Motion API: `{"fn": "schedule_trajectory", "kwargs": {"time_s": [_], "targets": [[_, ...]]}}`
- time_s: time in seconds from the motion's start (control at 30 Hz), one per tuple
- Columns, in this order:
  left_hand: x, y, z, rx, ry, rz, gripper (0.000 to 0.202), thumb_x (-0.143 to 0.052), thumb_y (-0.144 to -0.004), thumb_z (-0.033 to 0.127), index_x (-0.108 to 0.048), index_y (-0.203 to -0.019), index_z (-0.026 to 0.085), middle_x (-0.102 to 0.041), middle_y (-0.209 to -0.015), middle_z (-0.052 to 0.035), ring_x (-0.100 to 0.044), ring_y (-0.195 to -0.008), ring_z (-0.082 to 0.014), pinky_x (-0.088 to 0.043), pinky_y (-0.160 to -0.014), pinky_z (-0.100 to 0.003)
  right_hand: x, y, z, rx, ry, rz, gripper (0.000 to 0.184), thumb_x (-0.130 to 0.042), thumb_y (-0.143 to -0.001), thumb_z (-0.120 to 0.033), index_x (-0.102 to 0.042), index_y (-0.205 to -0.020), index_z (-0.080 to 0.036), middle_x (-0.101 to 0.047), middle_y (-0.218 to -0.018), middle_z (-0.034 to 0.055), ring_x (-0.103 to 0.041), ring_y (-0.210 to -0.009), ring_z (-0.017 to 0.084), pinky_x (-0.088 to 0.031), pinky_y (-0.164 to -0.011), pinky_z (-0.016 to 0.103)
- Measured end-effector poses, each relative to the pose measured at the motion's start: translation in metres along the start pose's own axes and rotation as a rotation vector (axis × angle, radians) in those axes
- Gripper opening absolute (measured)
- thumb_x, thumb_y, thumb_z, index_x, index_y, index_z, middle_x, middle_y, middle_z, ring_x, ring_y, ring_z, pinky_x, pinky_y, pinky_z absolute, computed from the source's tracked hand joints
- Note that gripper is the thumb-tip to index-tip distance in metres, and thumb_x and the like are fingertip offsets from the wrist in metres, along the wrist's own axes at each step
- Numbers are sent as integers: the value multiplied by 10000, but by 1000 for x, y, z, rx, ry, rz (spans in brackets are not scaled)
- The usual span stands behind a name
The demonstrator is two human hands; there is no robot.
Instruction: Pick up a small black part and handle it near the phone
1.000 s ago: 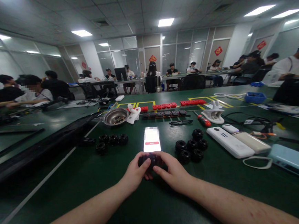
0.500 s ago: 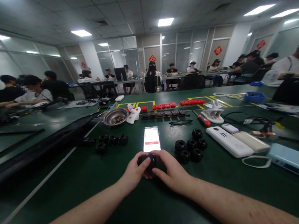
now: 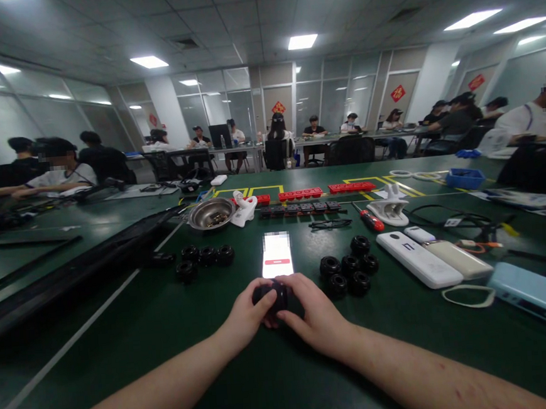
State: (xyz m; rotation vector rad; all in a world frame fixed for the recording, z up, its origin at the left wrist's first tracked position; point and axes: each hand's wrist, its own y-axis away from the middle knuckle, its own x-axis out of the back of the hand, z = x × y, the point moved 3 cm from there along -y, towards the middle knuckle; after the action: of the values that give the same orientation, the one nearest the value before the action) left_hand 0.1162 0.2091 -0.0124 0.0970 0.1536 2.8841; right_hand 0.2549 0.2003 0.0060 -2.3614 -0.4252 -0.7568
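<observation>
My left hand [image 3: 245, 317] and my right hand [image 3: 312, 315] meet over a small black round part [image 3: 276, 294] on the green table [image 3: 168, 313]; both grip it with closed fingers. Just beyond it lies a lit phone [image 3: 276, 255]. A cluster of several black round parts [image 3: 351, 266] sits to the right of my right hand. Another group of black round parts [image 3: 204, 256] lies further off to the left.
A metal bowl [image 3: 211, 212], red-handled screwdriver [image 3: 369, 218], white power banks [image 3: 419, 258], a light blue box [image 3: 540, 294], cables [image 3: 463, 220] and red and black part strips [image 3: 300, 194] lie on the table. A long black bar [image 3: 70, 271] runs along the left. Other people sit at surrounding tables.
My fingers shift slightly around the black part; both hands stay in place.
</observation>
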Motion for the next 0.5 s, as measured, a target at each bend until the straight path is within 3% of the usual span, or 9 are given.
{"fn": "schedule_trajectory", "kwargs": {"time_s": [0.1, 0.3, 0.4, 0.5], "targets": [[-1, 3, 4, 5, -1, 7, 324, -530, -684, 414, -445, -885, 174, -545, -764, 2, -553, -553, -108, -436, -484, -227, 1, 2, 1, -59, 40, 25, 539, -575, -699, -245, -345, -1185, -211, -480, -1100, 75, -449, -996, 210, -359, -858, 385], [-3, 2, 4, -2, 9, 1, 306, -507, -708, 393, -420, -891, 164, -535, -686, 17, -547, -509, -101, -420, -471, -226, -2, -1, 8, -178, 77, -69, 230, -420, -818, -307, -516, -984, -180, -578, -838, 49, -522, -762, 177, -416, -688, 324], [-2, -2, -1, -2, 10, -1, 315, -501, -710, 395, -403, -903, 166, -531, -659, 25, -537, -469, -91, -405, -451, -217, -1, -2, 6, -131, 60, -50, 251, -465, -796, -256, -491, -1035, -187, -569, -928, 55, -507, -848, 180, -404, -744, 326], [0, -4, -4, 4, 22, -4, 311, -464, -734, 405, -394, -924, 169, -534, -626, 27, -527, -438, -89, -395, -436, -213, 0, -1, 0, -39, 30, -41, 389, -517, -747, -166, -423, -1122, -208, -524, -1060, 50, -459, -973, 174, -363, -848, 329]]}}
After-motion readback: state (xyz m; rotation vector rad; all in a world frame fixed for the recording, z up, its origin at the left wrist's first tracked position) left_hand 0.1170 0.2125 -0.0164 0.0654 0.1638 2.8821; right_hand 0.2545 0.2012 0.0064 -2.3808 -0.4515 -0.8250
